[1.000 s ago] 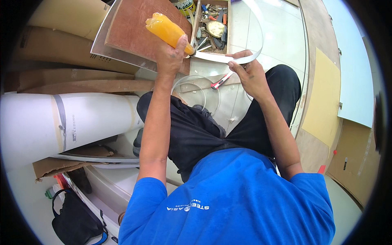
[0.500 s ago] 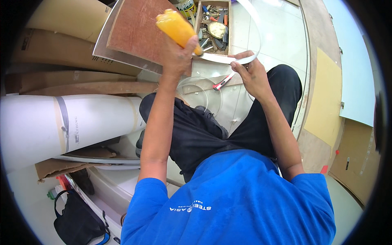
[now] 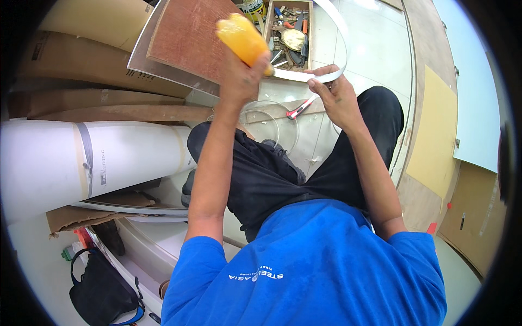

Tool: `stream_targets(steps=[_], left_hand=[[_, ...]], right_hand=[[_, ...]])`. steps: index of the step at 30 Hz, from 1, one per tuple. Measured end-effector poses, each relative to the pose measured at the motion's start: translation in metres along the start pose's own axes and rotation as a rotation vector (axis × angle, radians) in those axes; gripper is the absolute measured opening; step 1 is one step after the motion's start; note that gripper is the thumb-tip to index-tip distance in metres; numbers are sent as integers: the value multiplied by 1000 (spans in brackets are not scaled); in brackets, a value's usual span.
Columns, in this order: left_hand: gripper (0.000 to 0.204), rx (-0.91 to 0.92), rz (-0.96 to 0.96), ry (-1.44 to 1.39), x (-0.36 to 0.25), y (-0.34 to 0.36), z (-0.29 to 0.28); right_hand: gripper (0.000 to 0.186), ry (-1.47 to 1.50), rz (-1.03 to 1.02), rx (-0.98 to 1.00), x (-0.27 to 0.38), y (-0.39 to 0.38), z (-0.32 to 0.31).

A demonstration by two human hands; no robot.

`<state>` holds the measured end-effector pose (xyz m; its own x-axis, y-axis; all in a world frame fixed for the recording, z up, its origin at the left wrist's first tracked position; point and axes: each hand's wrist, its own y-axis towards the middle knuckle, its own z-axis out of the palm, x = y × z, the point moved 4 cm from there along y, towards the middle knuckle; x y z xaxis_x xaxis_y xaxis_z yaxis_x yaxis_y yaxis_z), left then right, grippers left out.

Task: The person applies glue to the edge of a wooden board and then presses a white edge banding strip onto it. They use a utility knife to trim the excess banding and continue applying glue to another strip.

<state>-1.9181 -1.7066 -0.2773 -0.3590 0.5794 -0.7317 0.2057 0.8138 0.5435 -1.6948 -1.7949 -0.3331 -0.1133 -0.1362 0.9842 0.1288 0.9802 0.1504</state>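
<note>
My left hand (image 3: 242, 76) is wrapped round a yellow-orange squeeze bottle (image 3: 239, 38), tilted with its narrow end down. That end meets or hovers just over a white flexible strip (image 3: 293, 75); which of the two I cannot tell. Between thumb and fingers, my right hand (image 3: 336, 93) pinches the same strip, whose long part curves up and away past the top of the view. A red and white utility knife (image 3: 298, 110) lies below the right hand, partly beside loops of thin pale strip (image 3: 272, 117) near my feet.
A wooden box (image 3: 311, 32) of mixed tools stands at the far middle, beside a reddish-brown board (image 3: 185, 43). At left are a big white roll (image 3: 49, 157), cardboard (image 3: 98, 60) and a black bag (image 3: 103, 293). Plywood and pale panels (image 3: 473, 81) line the right side.
The view has shifted slightly. The bottle in my left hand has moved a little to the right, while my right hand keeps its pinch on the strip.
</note>
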Motion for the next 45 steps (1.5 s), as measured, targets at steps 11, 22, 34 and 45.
stream_targets(steps=[11,22,34,45], left_hand=[[39,60,-79,-42,-7,1,21],[29,85,3,-17,-17,-3,28],[35,7,-143,-163,-4,-17,16],[47,-63,-180,-193,-22,0,29]], right_hand=[[25,-140,29,21,-5,-1,-2],[24,-134,12,-7,-10,-3,-2],[22,-96,-1,-24,-5,-4,5],[25,189,21,-109,-30,-3,18]])
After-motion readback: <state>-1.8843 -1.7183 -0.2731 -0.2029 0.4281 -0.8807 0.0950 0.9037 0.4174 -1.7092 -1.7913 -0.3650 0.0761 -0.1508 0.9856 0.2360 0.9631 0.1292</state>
